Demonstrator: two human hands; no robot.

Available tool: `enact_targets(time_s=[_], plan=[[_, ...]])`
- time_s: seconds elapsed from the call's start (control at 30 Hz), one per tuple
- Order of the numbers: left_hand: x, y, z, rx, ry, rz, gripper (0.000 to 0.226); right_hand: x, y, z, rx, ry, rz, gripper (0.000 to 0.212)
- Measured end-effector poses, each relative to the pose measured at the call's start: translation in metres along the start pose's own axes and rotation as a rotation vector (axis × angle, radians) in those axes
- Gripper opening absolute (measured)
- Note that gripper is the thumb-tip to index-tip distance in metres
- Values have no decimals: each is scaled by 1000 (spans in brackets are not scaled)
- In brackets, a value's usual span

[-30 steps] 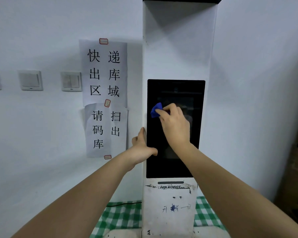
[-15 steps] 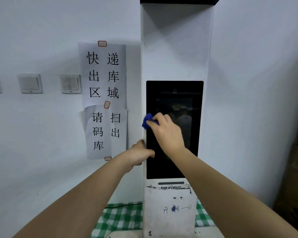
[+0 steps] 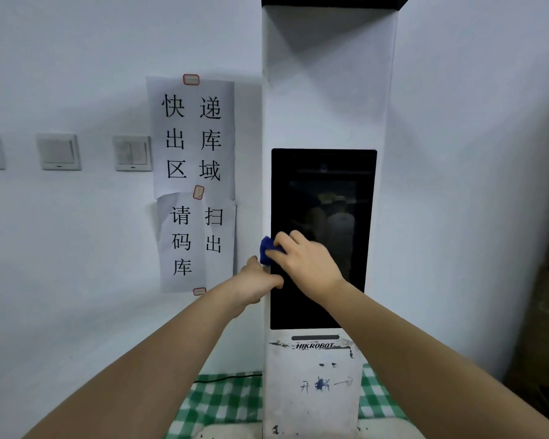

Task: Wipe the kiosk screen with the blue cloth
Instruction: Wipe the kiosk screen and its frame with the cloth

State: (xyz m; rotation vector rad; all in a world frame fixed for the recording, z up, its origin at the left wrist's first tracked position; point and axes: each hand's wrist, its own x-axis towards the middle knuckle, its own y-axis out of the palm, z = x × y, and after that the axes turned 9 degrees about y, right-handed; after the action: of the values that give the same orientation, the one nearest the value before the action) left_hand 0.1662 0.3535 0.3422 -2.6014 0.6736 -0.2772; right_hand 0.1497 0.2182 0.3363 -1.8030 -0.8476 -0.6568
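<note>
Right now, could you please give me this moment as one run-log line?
right hand: presses blue cloth at screen left edge | left hand: grips kiosk side

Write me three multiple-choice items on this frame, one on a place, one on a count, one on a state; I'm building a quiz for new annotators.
1. Where is the blue cloth on the kiosk screen?
A. top right corner
B. left edge, in the lower half
C. bottom right corner

2. How many wall switches show left of the paper signs?
A. one
B. three
C. five

3. What is the left hand doing?
A. gripping the kiosk's left edge
B. hanging free
C. pressing a switch

Answers:
1 B: the right hand presses the cloth against the screen's left border, below the middle.
2 B: three plates show, the leftmost cut off by the frame.
3 A: its fingers wrap the kiosk's side just below the cloth.
</note>
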Motion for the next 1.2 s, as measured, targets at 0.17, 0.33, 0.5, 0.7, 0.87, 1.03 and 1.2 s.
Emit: enact_targets(time_s=[0.17, 0.33, 0.5, 0.7, 0.87, 1.03, 1.2], plan=[[-1, 2, -2, -35, 19, 17, 73, 10, -4, -5, 60, 260, -92, 50], [-1, 4, 0, -32, 31, 2, 76, -6, 11, 5, 92, 233, -89, 53], [-3, 5, 0, -25, 26, -3, 65, -1, 2, -16, -17, 19, -72, 48], [-4, 5, -2, 9, 32, -2, 63, -4, 7, -8, 127, 353, -162, 46], [-5, 4, -1, 11, 27, 1, 64, -7, 1, -24, -4, 42, -100, 51], [-6, 5, -2, 13, 28, 18, 78, -6, 2, -25, 168, 509, -220, 45], [-5, 11, -4, 10, 22, 0, 69, -29, 10, -30, 0, 84, -128, 51]])
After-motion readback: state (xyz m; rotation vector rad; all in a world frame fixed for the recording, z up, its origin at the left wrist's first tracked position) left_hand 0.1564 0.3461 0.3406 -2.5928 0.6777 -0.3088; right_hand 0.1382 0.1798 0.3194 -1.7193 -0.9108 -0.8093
